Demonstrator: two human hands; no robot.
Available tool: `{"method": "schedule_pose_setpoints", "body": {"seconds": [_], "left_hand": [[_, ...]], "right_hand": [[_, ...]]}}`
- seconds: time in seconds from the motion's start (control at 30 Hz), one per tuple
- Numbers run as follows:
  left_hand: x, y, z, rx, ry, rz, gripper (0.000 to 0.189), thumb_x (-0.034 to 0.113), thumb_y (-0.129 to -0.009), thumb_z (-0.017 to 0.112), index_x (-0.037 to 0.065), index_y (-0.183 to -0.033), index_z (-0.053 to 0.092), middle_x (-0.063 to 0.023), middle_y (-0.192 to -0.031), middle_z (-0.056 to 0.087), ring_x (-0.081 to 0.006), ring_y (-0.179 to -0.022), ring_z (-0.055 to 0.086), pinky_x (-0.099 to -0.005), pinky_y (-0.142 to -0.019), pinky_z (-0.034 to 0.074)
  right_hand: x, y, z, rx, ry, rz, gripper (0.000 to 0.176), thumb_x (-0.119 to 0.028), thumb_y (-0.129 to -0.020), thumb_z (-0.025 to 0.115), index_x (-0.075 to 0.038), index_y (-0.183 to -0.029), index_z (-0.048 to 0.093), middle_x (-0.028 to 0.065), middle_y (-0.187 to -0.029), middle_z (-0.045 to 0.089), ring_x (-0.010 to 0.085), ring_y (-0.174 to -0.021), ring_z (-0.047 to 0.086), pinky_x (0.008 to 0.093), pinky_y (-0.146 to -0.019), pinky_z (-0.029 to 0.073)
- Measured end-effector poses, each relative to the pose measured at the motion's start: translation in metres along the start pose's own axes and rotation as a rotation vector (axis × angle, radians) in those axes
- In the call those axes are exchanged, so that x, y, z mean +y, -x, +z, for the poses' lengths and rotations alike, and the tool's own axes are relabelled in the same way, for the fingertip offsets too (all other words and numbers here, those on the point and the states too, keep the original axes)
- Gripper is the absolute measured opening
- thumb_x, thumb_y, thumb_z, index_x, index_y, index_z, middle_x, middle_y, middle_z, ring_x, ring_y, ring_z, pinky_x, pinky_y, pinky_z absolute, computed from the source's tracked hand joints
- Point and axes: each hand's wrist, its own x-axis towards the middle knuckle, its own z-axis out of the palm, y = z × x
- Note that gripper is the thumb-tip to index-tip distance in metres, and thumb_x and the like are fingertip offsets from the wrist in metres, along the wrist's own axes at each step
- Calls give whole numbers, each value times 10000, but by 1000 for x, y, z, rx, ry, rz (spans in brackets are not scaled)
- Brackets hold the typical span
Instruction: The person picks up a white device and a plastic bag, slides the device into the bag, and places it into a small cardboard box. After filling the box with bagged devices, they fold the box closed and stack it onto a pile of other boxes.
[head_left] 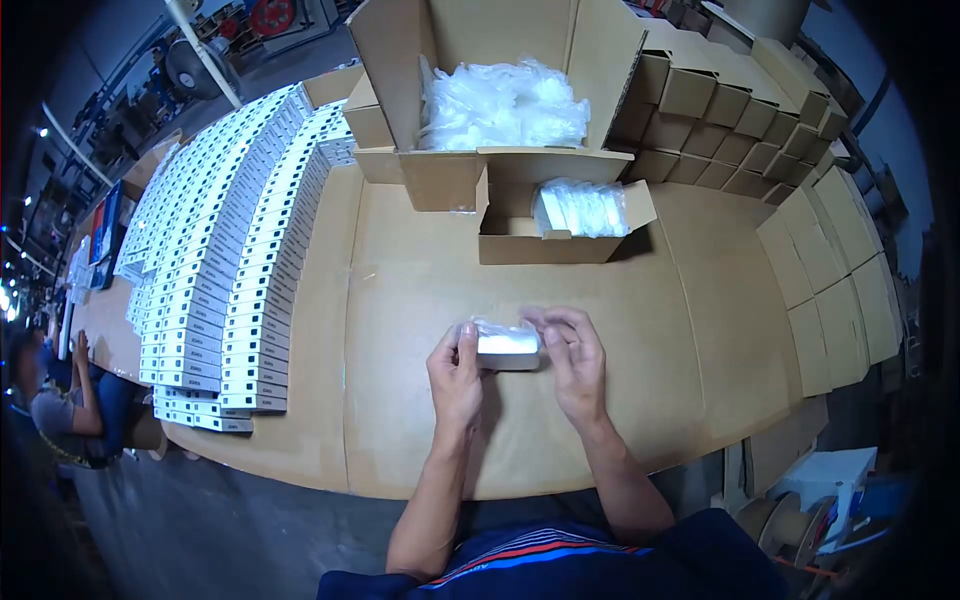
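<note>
Between my hands, above the cardboard-covered table, is a small white box (508, 350) with clear plastic wrap over its top. My left hand (456, 375) grips the box at its left end, thumb on top. At the right end, my right hand (572, 365) has its fingers curled at the loose edge of the plastic bag (530, 322), pinching the film. Beyond them stands an open carton (540, 250) with several plastic-wrapped white packs (582, 208) at its right side.
Behind the carton, a larger open box (430, 180) holds crumpled clear plastic bags (505, 105). Long stacks of white labelled boxes (215, 280) cover the left side. Brown cartons (720, 120) are piled at the back right, more (835, 280) at the right edge. A person (75, 400) sits far left.
</note>
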Motion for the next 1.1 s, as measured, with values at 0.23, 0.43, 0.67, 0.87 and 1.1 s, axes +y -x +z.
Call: {"method": "schedule_pose_setpoints", "body": {"seconds": [0.23,0.43,0.67,0.87,1.1], "left_hand": [[2,-5,-2,1,-26,-1,361,337,-1098,533,7,-1134,674,-71,-958,716,-154,-814,715,-323,-676,635],[3,-7,-15,-30,65,-3,341,295,-1105,513,23,-1301,578,-94,-1002,707,-156,-870,708,-319,-736,626],[34,14,-24,-326,-217,285,663,-9,-939,716,59,-1530,425,-133,-1137,683,-196,-1058,682,-332,-875,596],[40,3,-36,-386,-338,169,317,-58,-932,700,-25,-1239,629,-92,-1092,677,-158,-1055,660,-296,-893,580],[38,-20,-36,-408,-267,302,413,-33,-920,721,15,-1309,592,-113,-1382,538,-179,-1142,609,-313,-904,580]], "right_hand": [[10,-12,-21,-316,256,-26,225,-47,-882,795,-47,-1105,766,120,-1242,712,216,-1152,660,327,-1025,500],[-24,-12,-9,-331,546,-29,312,-11,-856,808,4,-1162,749,119,-1090,776,160,-1012,710,326,-928,560],[-26,-19,-12,-352,646,-187,280,-73,-831,816,-23,-1100,758,128,-1151,754,313,-1145,683,402,-981,540],[-39,-23,-4,-429,805,-432,347,-62,-793,826,-24,-1125,731,107,-1141,725,309,-1065,650,408,-905,551],[-85,-48,-10,-678,1035,-567,246,-26,-799,820,-20,-1006,687,102,-951,698,268,-825,676,392,-723,572]]}}
